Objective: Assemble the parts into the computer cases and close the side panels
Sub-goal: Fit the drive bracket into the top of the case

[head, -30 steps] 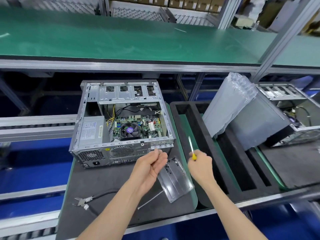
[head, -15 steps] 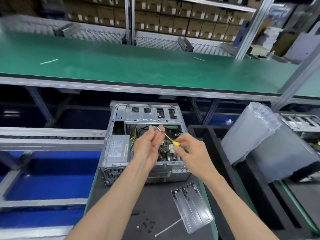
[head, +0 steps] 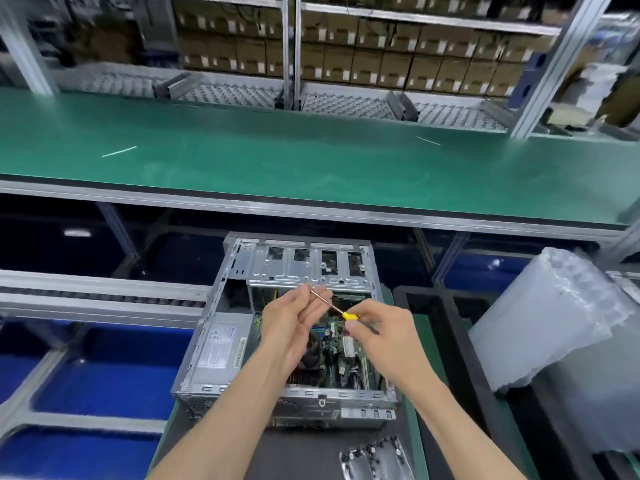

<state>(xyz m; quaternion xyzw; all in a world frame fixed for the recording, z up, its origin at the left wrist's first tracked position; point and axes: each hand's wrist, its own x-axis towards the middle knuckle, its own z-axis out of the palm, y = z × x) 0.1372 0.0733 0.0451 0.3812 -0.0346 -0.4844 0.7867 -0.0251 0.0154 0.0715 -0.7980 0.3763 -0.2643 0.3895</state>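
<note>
Fingertips point(head: 313, 292) of my left hand point(head: 294, 317) pinch the metal tip of the screwdriver point(head: 334, 308), my right hand point(head: 384, 336) curls round its yellow handle, both held over the open computer case point(head: 242, 348), which lies on its side on the dark mat point(head: 311, 455), power supply point(head: 221, 348) at its left, and a clear plastic tray point(head: 377, 462) lies just in front of it

Green bench point(head: 311, 161), boxed shelving point(head: 398, 60) behind

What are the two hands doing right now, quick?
Left hand: fingertips pinch the tip of the screwdriver.
Right hand: grips the screwdriver's yellow handle, above the open computer case.
</note>
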